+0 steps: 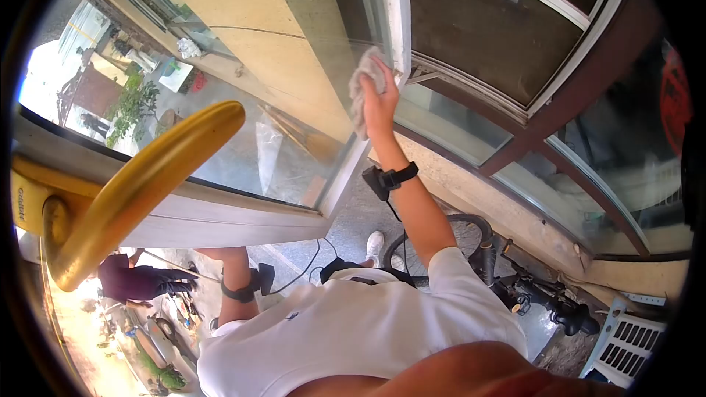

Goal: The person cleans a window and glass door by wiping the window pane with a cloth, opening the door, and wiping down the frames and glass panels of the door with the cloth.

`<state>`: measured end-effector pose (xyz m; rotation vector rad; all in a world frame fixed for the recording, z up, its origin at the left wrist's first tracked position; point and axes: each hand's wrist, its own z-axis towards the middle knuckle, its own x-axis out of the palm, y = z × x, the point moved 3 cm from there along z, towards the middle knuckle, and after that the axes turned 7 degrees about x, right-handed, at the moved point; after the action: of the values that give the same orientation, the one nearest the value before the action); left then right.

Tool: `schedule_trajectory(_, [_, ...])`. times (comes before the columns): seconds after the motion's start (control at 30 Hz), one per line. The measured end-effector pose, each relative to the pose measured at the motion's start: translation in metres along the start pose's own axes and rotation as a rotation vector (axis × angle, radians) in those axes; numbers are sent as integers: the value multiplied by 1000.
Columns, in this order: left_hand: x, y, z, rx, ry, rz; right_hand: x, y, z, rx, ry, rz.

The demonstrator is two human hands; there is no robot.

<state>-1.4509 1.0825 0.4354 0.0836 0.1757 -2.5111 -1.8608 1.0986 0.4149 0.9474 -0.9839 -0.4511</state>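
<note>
My right hand (380,95) presses a crumpled grey-beige cloth (358,95) against the glass beside the white frame edge, with its fingers over the cloth. The opened glass panel (294,169) has a white frame, and a gold handle (162,169) stands large in the left foreground. My left hand (220,253) is at the underside of the panel's lower frame, which hides its fingers; what it touches cannot be made out. Both wrists wear black straps with small devices and cables.
Brown-framed windows (515,136) line the wall at right. Below them are a bicycle (489,257) and a white slatted plastic object (629,342). A person in dark clothes (136,277) is at lower left. Plants (136,99) show through the glass.
</note>
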Motion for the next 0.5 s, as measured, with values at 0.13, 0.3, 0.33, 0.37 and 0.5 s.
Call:
schedule_trajectory(0.13, [-2, 0, 3, 13, 11, 113, 61, 119, -53, -527, 328, -123])
schedule_trajectory(0.3, [-4, -1, 1, -3, 13, 127, 87, 156, -7, -971, 265, -445])
schedule_trajectory(0.33, [-4, -1, 1, -8, 14, 131, 85, 157, 14, -979, 232, -522])
schedule_trajectory(0.37, [-3, -2, 0, -6, 19, 131, 82, 156, 36, -1091, 81, -577])
schedule_trajectory(0.5, [-3, -4, -2, -14, 24, 130, 63, 144, 92, -1038, 27, -609])
